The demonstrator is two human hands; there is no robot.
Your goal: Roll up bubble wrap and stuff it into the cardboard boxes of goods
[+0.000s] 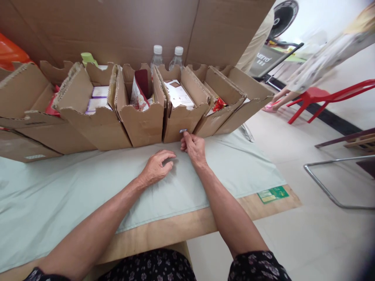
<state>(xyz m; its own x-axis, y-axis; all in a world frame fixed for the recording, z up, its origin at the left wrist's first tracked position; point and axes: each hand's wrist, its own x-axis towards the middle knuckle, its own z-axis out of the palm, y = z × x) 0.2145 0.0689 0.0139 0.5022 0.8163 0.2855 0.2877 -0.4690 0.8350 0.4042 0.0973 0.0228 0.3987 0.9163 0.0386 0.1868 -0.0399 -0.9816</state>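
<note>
Several open cardboard boxes stand in a row on a pale green cloth [96, 175]. My right hand [195, 148] is at the lower front of a box with white packets [179, 95]; its thumb touches or nearly touches a small blue-edged label [183, 130], and its fingers are curled closed, their inner side hidden. My left hand [158, 166] rests on the cloth, left of the right one, thumb and fingers apart with nothing between them. The box [140, 125] in front of it holds a dark red and a patterned packet [139, 93].
Behind the boxes stand a tall cardboard panel [117, 31] and two capped bottles [176, 58]. A green card [273, 194] lies on the wooden table edge [164, 234]. To the right are a red chair [319, 95], a metal frame [325, 191] and a person's legs [283, 95].
</note>
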